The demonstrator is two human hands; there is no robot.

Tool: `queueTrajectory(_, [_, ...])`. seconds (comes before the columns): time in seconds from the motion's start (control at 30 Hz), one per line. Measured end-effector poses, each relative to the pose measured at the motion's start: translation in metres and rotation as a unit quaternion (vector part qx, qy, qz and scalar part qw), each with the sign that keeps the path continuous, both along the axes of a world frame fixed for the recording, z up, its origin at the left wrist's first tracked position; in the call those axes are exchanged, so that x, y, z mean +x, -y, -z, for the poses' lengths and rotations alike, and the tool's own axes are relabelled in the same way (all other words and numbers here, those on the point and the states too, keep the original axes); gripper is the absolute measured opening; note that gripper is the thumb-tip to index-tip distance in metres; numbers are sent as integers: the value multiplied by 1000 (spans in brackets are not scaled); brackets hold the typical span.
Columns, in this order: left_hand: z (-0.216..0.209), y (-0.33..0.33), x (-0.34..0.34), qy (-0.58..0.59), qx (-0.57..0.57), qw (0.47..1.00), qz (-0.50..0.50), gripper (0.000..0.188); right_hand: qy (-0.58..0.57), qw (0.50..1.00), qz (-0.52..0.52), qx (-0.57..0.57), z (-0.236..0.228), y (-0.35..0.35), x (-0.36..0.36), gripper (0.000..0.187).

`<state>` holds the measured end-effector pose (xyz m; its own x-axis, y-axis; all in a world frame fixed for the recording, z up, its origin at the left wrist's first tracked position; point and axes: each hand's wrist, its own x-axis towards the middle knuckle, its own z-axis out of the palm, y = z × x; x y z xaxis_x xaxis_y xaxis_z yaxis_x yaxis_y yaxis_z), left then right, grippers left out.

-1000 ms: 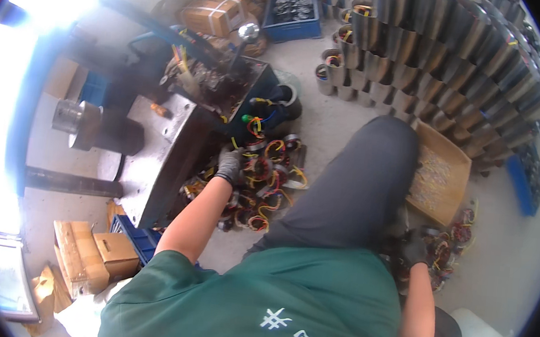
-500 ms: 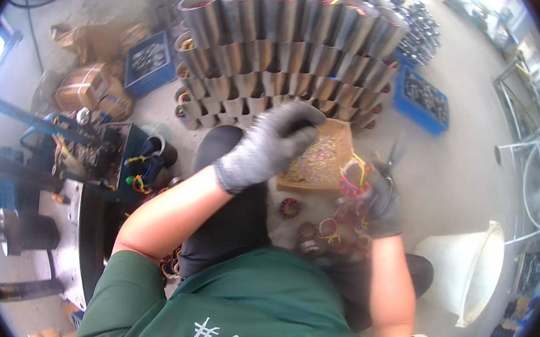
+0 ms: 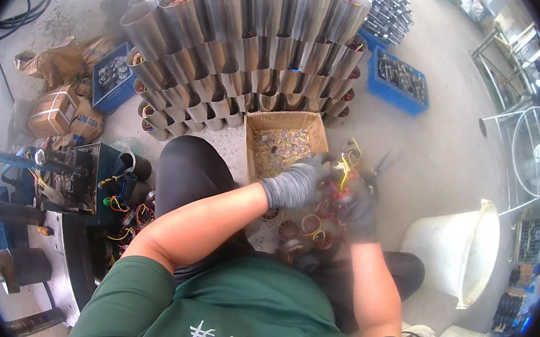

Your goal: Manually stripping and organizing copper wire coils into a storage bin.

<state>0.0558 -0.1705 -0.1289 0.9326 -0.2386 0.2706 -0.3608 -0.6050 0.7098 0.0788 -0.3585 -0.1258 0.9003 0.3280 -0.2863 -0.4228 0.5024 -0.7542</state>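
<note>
My right hand (image 3: 358, 213), in a grey glove, is closed around a small motor stator (image 3: 340, 191) with red windings and loose yellow lead wires (image 3: 347, 166). Dark-handled cutters (image 3: 384, 166) stick out from the same hand, their blades blurred. My left hand (image 3: 301, 181), gloved too, has its fingers curled together close beside the wires; whether it grips one is hidden. Beyond it stands an open cardboard box (image 3: 318, 129) holding many small yellow and coloured scraps. Below my hands, several more wound stators (image 3: 290, 230) lie on the floor between my legs.
Stacked metal cylinders (image 3: 223, 18) with wires inside rise ahead. Blue crates of metal parts stand at the right (image 3: 413, 101) and left (image 3: 118, 92). A white bucket (image 3: 450, 251) is at my right, a machine (image 3: 68, 175) at my left.
My left hand has come down and right from above the box toward the stator's wires. The right hand, with stator and cutters, sits slightly lower and further left; the whole view has shifted.
</note>
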Motion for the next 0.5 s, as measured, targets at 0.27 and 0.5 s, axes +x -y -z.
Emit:
queueTrajectory(0.27, [22, 6, 11, -314, -415, 854, -10, 25, 64, 995, -8, -76, 4, -11, -7, 40])
queueTrajectory(0.5, [36, -51, 34, 4, -360, 911, -199, 18, 152, 964, 51, -211, 49, 17, 18, 28])
